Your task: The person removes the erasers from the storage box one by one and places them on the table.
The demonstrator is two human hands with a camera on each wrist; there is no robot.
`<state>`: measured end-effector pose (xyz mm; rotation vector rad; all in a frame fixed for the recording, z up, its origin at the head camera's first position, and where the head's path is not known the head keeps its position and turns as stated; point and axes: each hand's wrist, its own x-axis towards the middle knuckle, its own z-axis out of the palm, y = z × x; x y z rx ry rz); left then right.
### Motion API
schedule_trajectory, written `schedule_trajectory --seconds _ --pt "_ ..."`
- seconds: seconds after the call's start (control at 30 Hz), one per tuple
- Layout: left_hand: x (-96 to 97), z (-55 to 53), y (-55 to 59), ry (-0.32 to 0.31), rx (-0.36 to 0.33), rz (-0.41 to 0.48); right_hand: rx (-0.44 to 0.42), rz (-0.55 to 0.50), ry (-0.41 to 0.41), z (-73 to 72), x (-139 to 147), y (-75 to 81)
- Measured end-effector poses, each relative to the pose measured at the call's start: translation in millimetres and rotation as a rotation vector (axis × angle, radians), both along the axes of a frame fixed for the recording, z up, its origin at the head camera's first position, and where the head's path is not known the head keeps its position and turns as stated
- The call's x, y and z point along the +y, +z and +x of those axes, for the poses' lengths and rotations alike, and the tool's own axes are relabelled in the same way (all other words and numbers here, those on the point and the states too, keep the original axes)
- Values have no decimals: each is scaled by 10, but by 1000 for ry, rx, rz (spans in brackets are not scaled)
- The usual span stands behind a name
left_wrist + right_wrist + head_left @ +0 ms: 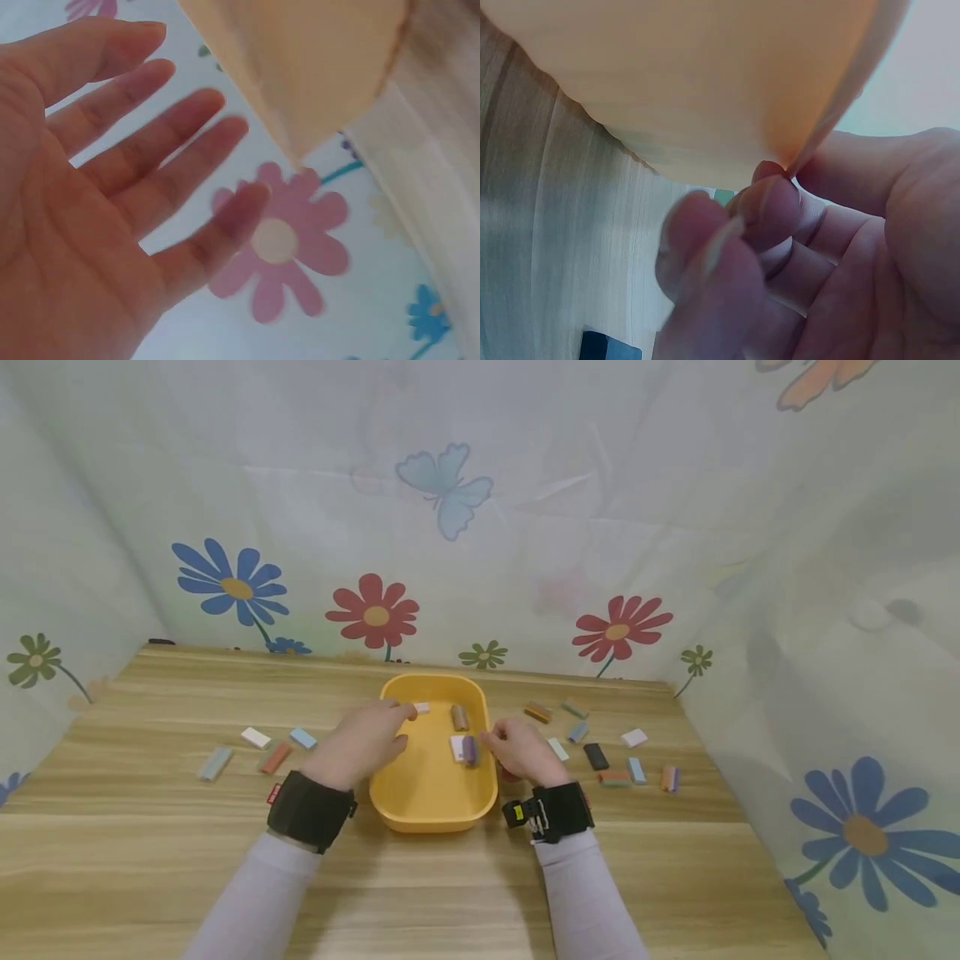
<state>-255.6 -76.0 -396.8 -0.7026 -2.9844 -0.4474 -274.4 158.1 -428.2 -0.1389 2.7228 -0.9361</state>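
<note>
A yellow plastic bin (pixel 427 793) stands on the table with a white block (pixel 457 748), a purple block (pixel 470 750), a brown block (pixel 459 717) and a small white piece (pixel 422 707) inside. My right hand (pixel 525 749) is at its right rim. Seen from the right wrist, the thumb and curled fingers (pixel 769 206) pinch the edge of the bin wall (pixel 705 82). Over the left rim is my left hand (pixel 362 743). The left wrist view shows its fingers (pixel 180 131) spread and fairly straight beside the bin, with nothing in the palm.
Left of the bin lie several small blocks, among them a red one (pixel 275 757) and a grey one (pixel 215 763). More are scattered on the right, including a black block (pixel 596 756) and an orange-purple one (pixel 670 778). A flower-printed curtain (pixel 525 527) borders the wooden table (pixel 420 893).
</note>
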Motion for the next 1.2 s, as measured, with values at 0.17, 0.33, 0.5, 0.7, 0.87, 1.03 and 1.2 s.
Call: schedule_trajectory --seconds 0.17,0.33,0.5,0.7,0.87,1.03,1.2 --pt "287 -105 134 -127 1 -73 4 0 9 3 -1 -14" --pt "553 -245 161 -208 -5 -173 15 -5 25 -15 21 -15" --pt "728 -379 113 -227 -94 -235 32 -8 36 -11 32 1" --pt "869 -433 -2 -216 -237 -231 6 -25 29 -15 19 3" --pt "917 -407 -105 -202 -182 -283 -15 -13 21 -18 -2 12" --pt "928 -404 -167 -176 -163 -297 -1 -15 27 -14 1 17" --pt "906 -410 -179 -178 -206 -266 -9 -8 21 -12 8 8"
